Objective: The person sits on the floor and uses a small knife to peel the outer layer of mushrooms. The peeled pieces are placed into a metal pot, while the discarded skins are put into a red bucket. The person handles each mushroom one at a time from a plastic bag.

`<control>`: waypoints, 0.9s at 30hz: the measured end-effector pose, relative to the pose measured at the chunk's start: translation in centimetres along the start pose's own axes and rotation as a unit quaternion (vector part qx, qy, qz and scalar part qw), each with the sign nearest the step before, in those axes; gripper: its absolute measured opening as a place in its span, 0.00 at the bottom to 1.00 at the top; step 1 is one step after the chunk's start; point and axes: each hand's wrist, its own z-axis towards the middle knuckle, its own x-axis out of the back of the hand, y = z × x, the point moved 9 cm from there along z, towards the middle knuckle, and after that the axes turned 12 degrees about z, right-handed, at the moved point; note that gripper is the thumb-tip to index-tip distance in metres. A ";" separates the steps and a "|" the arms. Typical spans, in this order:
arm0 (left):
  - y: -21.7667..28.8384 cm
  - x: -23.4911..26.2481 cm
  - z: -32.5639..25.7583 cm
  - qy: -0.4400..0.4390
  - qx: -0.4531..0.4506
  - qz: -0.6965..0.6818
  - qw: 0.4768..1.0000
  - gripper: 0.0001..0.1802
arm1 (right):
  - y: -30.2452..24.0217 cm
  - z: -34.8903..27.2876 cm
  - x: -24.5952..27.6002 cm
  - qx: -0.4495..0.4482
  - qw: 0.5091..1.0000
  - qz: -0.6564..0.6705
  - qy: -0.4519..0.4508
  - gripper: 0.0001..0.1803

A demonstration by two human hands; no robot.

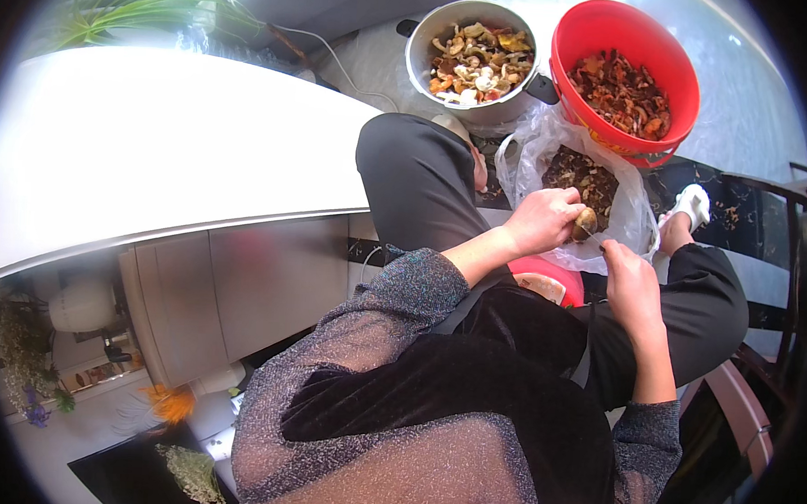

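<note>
One white tabletop (156,142) fills the left. Further right stand one metal pot (470,61) of mixed mushroom pieces and one red bucket (625,77) of darker ones, with one clear plastic bag (552,146) of scraps below them. The left hand (542,220) is clenched around a single brown mushroom (586,223). The right hand (627,280), just beside it, grips a small knife (596,239) whose blade touches the mushroom.
</note>
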 end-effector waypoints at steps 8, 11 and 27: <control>0.4 0.5 0.2 0.034 -0.016 0.045 0.998 0.06 | 1.6 0.3 0.6 -0.052 0.994 0.095 0.009 0.08; 0.7 0.8 0.3 0.049 -0.028 0.050 0.997 0.06 | 2.9 0.4 0.6 -0.075 0.991 0.110 0.003 0.07; 2.3 0.9 0.3 0.041 -0.095 0.025 0.994 0.05 | 4.4 2.7 -0.7 -0.110 0.911 0.397 -0.030 0.12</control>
